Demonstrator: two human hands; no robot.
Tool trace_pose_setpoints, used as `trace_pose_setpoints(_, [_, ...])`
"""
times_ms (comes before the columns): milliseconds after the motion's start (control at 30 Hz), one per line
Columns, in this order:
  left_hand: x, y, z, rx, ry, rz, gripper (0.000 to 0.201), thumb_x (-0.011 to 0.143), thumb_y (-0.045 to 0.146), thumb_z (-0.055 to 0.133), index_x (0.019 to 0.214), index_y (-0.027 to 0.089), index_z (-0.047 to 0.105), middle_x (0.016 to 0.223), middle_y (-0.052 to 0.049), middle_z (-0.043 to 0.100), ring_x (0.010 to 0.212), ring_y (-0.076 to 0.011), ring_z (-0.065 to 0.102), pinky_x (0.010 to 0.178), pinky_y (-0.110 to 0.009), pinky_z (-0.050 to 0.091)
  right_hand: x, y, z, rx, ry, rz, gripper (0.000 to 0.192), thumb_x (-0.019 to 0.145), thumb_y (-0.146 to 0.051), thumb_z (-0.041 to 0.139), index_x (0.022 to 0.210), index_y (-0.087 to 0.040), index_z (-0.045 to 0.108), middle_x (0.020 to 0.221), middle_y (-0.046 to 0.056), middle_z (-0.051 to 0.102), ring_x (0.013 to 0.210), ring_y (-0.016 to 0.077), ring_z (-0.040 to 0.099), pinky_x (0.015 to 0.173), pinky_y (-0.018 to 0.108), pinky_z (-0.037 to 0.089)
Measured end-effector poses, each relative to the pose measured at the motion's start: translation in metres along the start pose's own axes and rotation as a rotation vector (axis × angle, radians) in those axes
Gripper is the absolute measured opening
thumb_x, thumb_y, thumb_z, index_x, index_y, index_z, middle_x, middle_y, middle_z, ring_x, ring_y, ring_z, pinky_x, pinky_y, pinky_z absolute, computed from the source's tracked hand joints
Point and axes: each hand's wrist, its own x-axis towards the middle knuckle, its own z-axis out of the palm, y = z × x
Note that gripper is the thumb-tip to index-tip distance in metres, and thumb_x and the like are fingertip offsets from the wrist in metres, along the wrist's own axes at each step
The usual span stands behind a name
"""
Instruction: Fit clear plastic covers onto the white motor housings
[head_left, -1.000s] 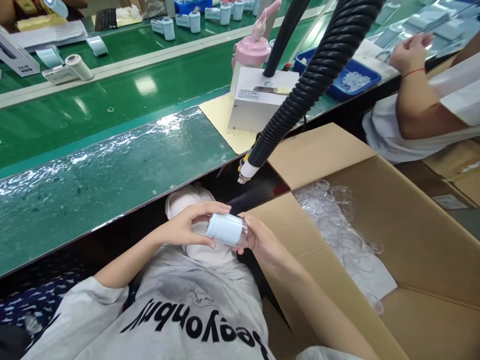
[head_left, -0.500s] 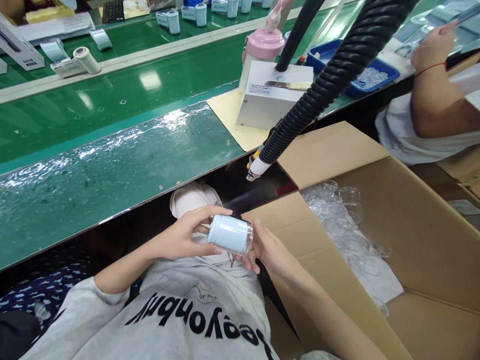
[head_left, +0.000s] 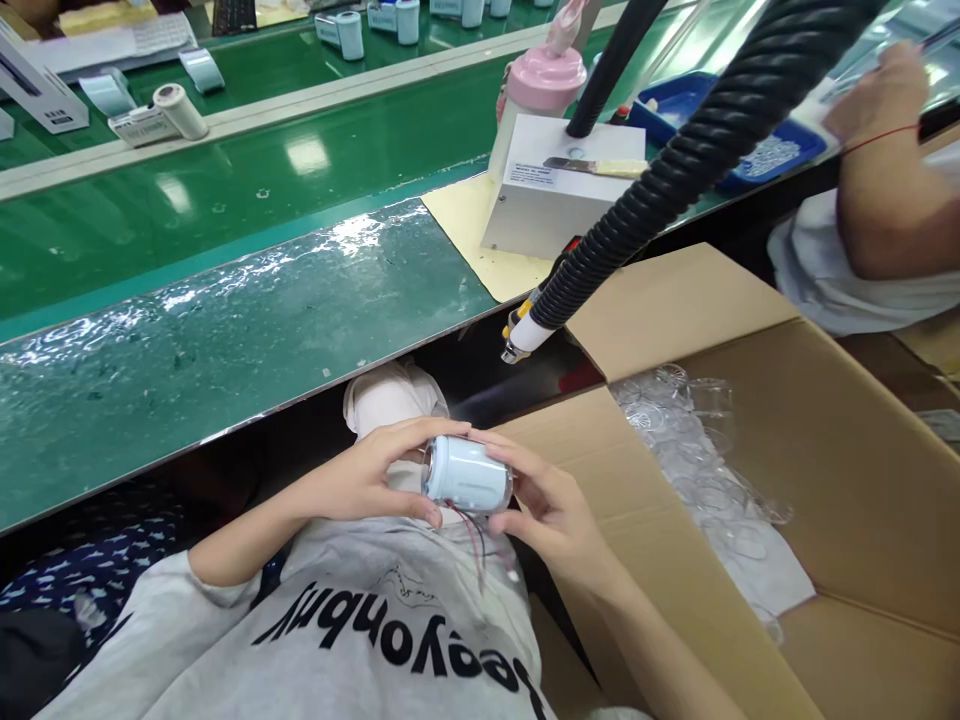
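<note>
A light blue cylindrical housing lies sideways between my two hands, in front of my shirt. Its left end has a clear rim, and thin red and black wires dangle below it. My left hand is curled round the clear end, thumb below and fingers above. Round the other end wraps my right hand, its fingers over the top and its thumb beneath. Just beyond my hands hangs the metal-tipped nozzle of a black corrugated hose, touching neither.
On my right stands an open cardboard box holding clear plastic cups. A green workbench runs ahead, bearing a white device and a pink-lidded bottle. A co-worker's arm shows at far right.
The housing has been turned end for end, its clear rim now on the left. Wires have come into sight below it. My right hand has shifted from its end to wrap round its body.
</note>
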Motion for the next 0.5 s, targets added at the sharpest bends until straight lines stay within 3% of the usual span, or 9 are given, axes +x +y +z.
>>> trace_pose_setpoints(67, [-0.001,-0.002,-0.002,-0.004,-0.020,0.013,0.075,0.079,0.033,0.086,0.147,0.030,0.056,0.147,-0.012,0.059,0.136,-0.0311,0.057,0.109,-0.042,0.053,-0.002,0.000,0.002,0.141,0.037,0.135,0.045,0.090,-0.044,0.077,0.134,-0.039,0.068,0.132,0.006,0.073,0.113,0.0262,0.075,0.084,0.034,0.067])
trace_pose_setpoints(133, [-0.002,-0.005,-0.002,-0.076,-0.031,-0.032,0.074,0.082,0.030,0.083,0.150,0.031,0.053,0.148,-0.012,0.059,0.134,-0.0297,0.060,0.110,-0.043,0.053,-0.004,0.001,0.003,0.167,0.064,0.184,0.043,0.087,-0.044,0.080,0.129,-0.039,0.072,0.128,0.006,0.075,0.106,0.0254,0.077,0.079,0.032,0.068])
trace_pose_setpoints(267, [-0.003,-0.011,0.000,-0.228,-0.061,-0.101,0.077,0.084,0.025,0.082,0.153,0.032,0.049,0.147,-0.011,0.060,0.127,-0.0279,0.066,0.109,-0.044,0.054,-0.006,0.000,0.002,0.018,0.047,0.134,0.041,0.086,-0.036,0.082,0.126,-0.040,0.074,0.138,0.007,0.070,0.119,0.0282,0.072,0.089,0.038,0.066])
trace_pose_setpoints(400, [-0.004,-0.015,0.002,-0.209,-0.054,-0.080,0.079,0.082,0.021,0.083,0.152,0.032,0.050,0.149,-0.011,0.060,0.127,-0.0278,0.066,0.108,-0.041,0.055,-0.005,-0.002,0.002,-0.088,0.044,0.094,0.039,0.088,-0.035,0.080,0.126,-0.040,0.074,0.139,0.006,0.069,0.123,0.0294,0.069,0.102,0.046,0.061])
trace_pose_setpoints(500, [-0.004,-0.017,0.001,-0.234,-0.053,-0.053,0.078,0.081,0.020,0.084,0.151,0.032,0.052,0.153,-0.011,0.057,0.129,-0.0279,0.065,0.108,-0.040,0.056,-0.003,-0.003,0.004,-0.003,0.054,0.128,0.039,0.085,-0.038,0.083,0.123,-0.041,0.075,0.137,0.006,0.070,0.118,0.0296,0.072,0.095,0.044,0.064])
